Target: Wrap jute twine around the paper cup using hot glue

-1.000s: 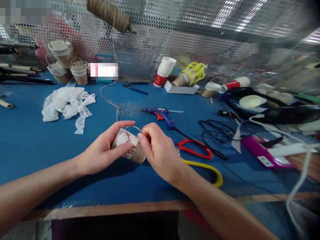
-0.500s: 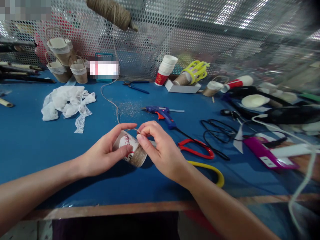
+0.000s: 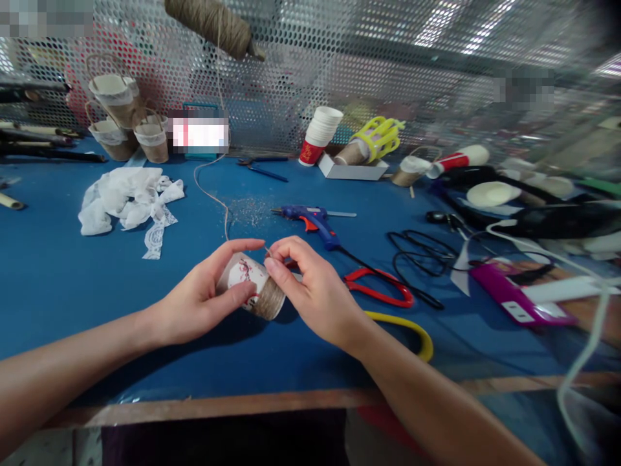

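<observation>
A paper cup (image 3: 244,273) lies on its side above the blue table, its lower part wrapped in brown twine. My left hand (image 3: 201,294) grips it, thumb on the printed side and index finger stretched over the top. Close by, my right hand (image 3: 310,285) pinches the twine at the cup's upper edge, fingers bent and pressed together. A thin strand of twine (image 3: 225,217) runs from behind my left hand up to the big twine spool (image 3: 213,26). Part of the cup's base end is hidden by my right hand.
A blue glue gun (image 3: 305,215) lies beyond my hands, with red-handled scissors (image 3: 378,288) and a yellow handle (image 3: 424,340) at right. White lace (image 3: 121,197) sits left. Finished twine cups (image 3: 116,139), pliers (image 3: 264,169), stacked paper cups (image 3: 317,136) and a purple power strip (image 3: 519,298) stand around.
The cup has turned slightly in my left hand, so its print sits differently. My right hand keeps its pinch on the twine near the cup. The view has shifted a little.
</observation>
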A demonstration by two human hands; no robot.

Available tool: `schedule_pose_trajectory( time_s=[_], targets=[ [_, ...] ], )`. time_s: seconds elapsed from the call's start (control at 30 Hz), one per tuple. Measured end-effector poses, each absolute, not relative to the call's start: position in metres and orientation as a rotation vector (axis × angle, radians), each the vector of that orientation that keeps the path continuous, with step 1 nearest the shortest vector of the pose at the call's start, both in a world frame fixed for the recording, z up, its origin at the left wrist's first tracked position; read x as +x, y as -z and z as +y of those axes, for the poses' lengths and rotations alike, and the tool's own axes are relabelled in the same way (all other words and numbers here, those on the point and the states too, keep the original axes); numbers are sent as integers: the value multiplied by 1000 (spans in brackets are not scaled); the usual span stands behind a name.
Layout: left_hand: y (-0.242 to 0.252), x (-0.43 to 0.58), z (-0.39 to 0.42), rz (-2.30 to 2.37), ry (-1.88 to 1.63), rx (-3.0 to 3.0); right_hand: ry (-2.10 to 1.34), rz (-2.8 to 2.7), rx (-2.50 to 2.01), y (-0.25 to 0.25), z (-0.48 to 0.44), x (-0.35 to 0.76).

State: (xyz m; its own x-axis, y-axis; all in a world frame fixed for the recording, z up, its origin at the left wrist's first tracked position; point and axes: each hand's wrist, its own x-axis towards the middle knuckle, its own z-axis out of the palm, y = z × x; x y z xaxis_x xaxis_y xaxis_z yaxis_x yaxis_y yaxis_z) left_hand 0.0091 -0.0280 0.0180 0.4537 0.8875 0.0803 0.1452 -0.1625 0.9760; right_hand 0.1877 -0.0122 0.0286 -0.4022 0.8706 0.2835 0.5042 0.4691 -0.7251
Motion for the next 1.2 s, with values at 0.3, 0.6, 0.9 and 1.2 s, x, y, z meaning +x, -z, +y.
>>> schedule_pose_trajectory(
  time_s=[0.3,0.6,0.9,1.2],
  targets=[
    [-19,9,-29,936,-845,1696,-731,-2088,-1123,-26,-12,188],
    [-20,9,-31,935,-857,1705,-851,-2048,-1208,-29,-13,187],
    [-18,7,-31,918,-869,1812,-882,-2113,-1292,-31,-15,188],
    [-19,8,-31,913,-844,1704,-820,-2117,-1302,-29,-12,188]
  ],
)
